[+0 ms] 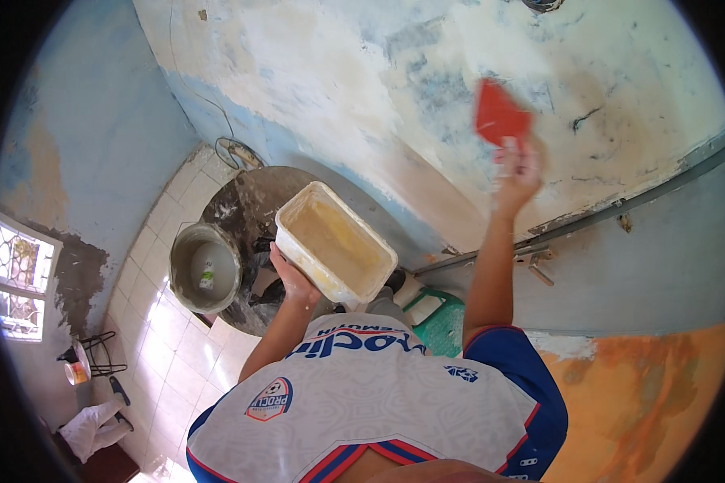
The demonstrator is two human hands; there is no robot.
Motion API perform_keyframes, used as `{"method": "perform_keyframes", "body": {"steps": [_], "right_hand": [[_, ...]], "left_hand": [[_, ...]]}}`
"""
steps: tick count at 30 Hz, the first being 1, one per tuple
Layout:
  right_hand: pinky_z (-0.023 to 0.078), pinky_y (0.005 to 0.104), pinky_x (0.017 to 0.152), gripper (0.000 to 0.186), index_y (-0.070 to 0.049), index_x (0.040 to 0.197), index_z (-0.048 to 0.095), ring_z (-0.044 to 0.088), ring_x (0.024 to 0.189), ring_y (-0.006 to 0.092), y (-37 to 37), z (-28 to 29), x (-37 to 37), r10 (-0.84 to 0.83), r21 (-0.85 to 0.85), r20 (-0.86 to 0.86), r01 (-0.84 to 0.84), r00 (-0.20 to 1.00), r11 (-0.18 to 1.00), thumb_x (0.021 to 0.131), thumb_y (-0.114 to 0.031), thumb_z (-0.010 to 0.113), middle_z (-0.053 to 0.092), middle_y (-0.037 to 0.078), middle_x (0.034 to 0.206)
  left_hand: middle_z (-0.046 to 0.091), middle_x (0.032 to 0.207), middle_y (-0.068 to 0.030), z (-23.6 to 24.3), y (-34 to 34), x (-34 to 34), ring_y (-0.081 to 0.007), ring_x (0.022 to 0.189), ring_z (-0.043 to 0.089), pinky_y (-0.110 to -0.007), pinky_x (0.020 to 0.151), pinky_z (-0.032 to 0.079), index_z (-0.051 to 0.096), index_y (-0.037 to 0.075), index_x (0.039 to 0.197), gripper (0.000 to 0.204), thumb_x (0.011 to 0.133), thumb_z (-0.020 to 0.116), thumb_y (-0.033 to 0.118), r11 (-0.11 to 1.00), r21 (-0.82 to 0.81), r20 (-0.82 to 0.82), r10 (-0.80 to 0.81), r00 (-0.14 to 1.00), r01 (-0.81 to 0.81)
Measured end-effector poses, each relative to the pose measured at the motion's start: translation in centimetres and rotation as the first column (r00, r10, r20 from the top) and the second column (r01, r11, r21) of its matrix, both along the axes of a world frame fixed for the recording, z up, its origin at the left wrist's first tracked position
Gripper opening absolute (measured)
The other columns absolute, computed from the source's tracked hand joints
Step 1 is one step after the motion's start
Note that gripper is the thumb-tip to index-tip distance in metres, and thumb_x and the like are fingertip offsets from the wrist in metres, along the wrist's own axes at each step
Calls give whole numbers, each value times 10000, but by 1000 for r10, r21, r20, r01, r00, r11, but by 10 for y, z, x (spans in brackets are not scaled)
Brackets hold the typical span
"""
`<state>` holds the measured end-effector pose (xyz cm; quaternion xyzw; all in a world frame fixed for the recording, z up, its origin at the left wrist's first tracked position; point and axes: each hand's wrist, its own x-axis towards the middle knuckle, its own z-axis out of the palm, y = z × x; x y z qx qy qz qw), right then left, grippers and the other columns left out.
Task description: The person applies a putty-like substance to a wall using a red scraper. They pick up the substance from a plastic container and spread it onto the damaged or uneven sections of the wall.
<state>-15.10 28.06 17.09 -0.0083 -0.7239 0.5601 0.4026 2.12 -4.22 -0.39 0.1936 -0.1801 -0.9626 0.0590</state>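
My left hand (294,280) is closed around the side of a white rectangular plastic tub (329,280), held tilted in front of my body. The tub's inside is coated with pale and yellowish residue. Raised to the upper right, my right hand (519,171) grips a red putty knife (501,115) by its handle, with motion blurring both. The blade is over the patchy white and blue wall (338,88); whether it touches the surface I cannot tell.
Left of the tub, a bucket (175,274) of greyish material stands by a dark, stained round surface (242,189). A looped cable (238,149) lies against the wall. Beyond my right elbow is a green plastic stool (451,332). A barred window (24,278) is at far left.
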Motion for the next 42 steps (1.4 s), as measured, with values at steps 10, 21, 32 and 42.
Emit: {"method": "perform_keyframes", "body": {"steps": [10,21,32,42], "right_hand": [[523,256,641,225,-47,1117,744,686,751,122,14,5,4,-214,-75,-117,206,970,976,993,-234,724,753,57,930],[561,379,781,242,-51,1121,749,725,853,283,13,-49,-33,-239,428,-96,257,966,867,972,-241,729,759,130,989],[564,374,726,161,-42,1043,745,733,807,264,-27,-82,-46,-89,571,-111,136,990,809,949,-172,738,749,142,936],[565,360,704,179,-61,1086,752,730,775,237,-3,-97,2,-20,464,9,14,1000,886,977,-199,720,746,137,913]], "left_hand": [[510,1528,-100,2,6,-9,-326,1386,498,-468,1168,390,447,144,1539,746,1031,292,668,1000,-8,-2,-1,1000,1],[517,1522,-101,-2,18,-20,-322,1381,512,-459,1154,412,434,141,1538,716,1048,266,636,999,20,68,-39,997,38],[504,1535,-98,5,37,-28,-321,1401,488,-460,1167,396,425,139,1548,747,1037,260,659,996,-38,86,-74,994,78],[501,1537,-99,-7,39,-25,-322,1394,496,-460,1160,404,420,145,1552,734,1040,259,646,997,-21,25,-77,997,78]]}}
